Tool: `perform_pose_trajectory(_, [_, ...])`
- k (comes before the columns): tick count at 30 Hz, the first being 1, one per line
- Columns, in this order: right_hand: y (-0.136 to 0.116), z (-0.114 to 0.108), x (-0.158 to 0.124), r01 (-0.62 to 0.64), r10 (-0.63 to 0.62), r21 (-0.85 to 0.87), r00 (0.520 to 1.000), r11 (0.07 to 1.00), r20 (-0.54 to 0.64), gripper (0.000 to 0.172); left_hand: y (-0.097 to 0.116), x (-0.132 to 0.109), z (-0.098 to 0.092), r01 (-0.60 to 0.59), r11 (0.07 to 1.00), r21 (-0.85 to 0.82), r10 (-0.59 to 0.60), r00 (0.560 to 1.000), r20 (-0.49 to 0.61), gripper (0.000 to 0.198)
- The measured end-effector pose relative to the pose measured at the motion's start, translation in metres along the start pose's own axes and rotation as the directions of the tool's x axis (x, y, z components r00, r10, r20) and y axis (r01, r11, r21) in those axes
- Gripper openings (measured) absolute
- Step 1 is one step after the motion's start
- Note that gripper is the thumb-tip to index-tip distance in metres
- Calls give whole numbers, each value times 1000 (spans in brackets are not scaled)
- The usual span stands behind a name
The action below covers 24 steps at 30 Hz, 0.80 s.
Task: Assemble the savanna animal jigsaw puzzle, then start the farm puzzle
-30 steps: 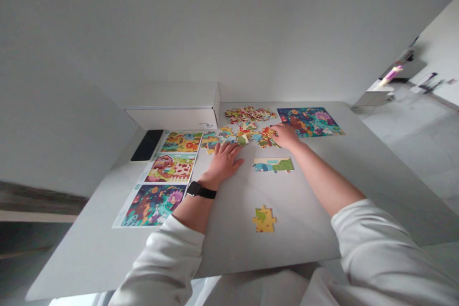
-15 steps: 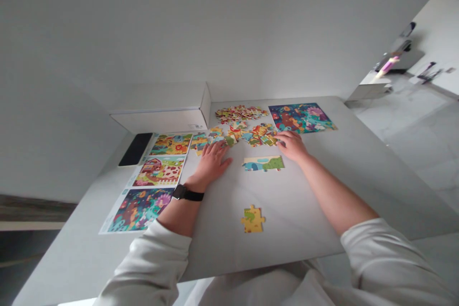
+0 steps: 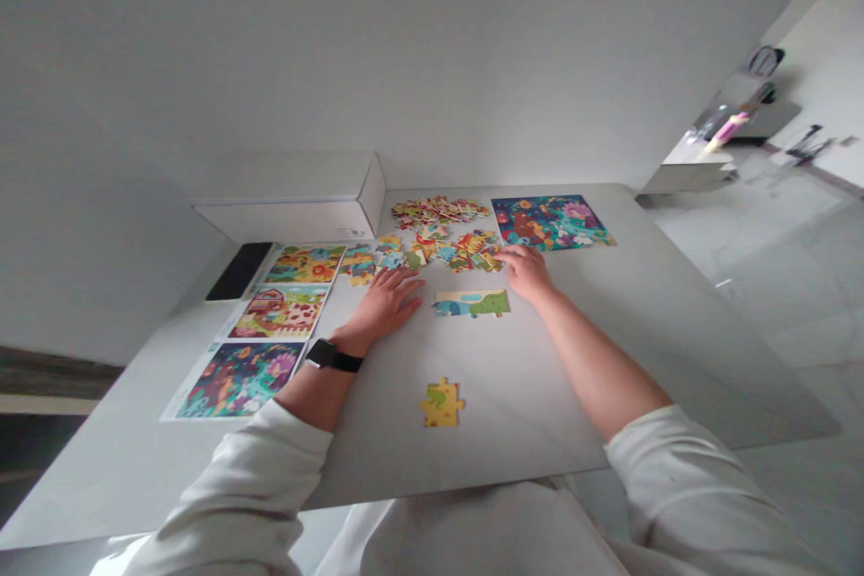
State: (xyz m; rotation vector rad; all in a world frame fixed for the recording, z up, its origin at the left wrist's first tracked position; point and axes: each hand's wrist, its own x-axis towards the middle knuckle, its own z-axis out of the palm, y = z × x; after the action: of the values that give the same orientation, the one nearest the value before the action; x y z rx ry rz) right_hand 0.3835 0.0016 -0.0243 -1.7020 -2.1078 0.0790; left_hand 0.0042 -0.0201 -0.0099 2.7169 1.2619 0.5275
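Observation:
My left hand (image 3: 386,306), with a black watch (image 3: 324,353) on its wrist, lies palm down with fingers spread. Its fingertips are at the near edge of some loose jigsaw pieces (image 3: 368,263). My right hand (image 3: 530,272) reaches its extended fingers to the right end of a loose heap of pieces (image 3: 472,250); nothing visible is lifted. Between the hands lies a joined strip of pieces (image 3: 472,302) with blue and green shapes. Closer to me is a yellow piece (image 3: 442,403) with a green figure.
A pile of reddish pieces (image 3: 438,211) sits by the wall, beside a dark colourful picture (image 3: 553,222). At left are a printed sheet of pictures (image 3: 276,313), a black phone (image 3: 238,272) and a white box (image 3: 290,218). The table's front edge (image 3: 459,490) runs before me.
The whole view has shifted, so the table's contents appear further left. Both hands stay beside the loose pieces with little movement, and the strip and yellow piece lie as before.

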Motion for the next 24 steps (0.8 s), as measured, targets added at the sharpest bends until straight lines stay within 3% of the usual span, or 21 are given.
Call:
perform_pose_trajectory(9, [6,-11,1,-151,154,41,983,988,-101,38,8,-2,5,-78,997,-14,77,996,-35,37])
perform_pose_trajectory(15, [5,-16,-2,-203,203,7,975,979,-87,37,5,-3,0,-85,996,-17,85,995,-49,36])
perform_pose_trajectory(21, [9,-28,-3,-342,337,-52,937,938,-89,37,-3,-6,-2,-69,998,-5,69,995,-77,37])
perform_pose_trajectory(24, [4,-33,-1,-351,350,-64,937,934,-20,34,-8,-7,-3,-79,997,-2,78,992,-95,37])
